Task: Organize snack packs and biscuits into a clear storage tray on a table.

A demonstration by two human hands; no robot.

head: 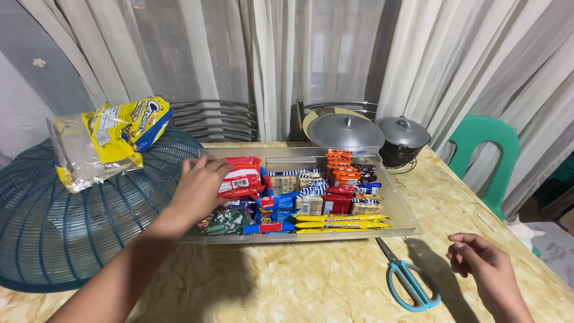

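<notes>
The left hand lay on the red packet at the tray's left end, fingers curled over its edge, seemingly pressing it into place among the snack rows. The right hand hung loose and empty above the table, near the scissors. Settling the packet flat looked like the step in hand; it called for a gentle push.

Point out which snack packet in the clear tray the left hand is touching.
The red packet at the tray's back-left corner; the left hand rests against it, while the orange, blue and yellow packets lie untouched farther right.
</notes>
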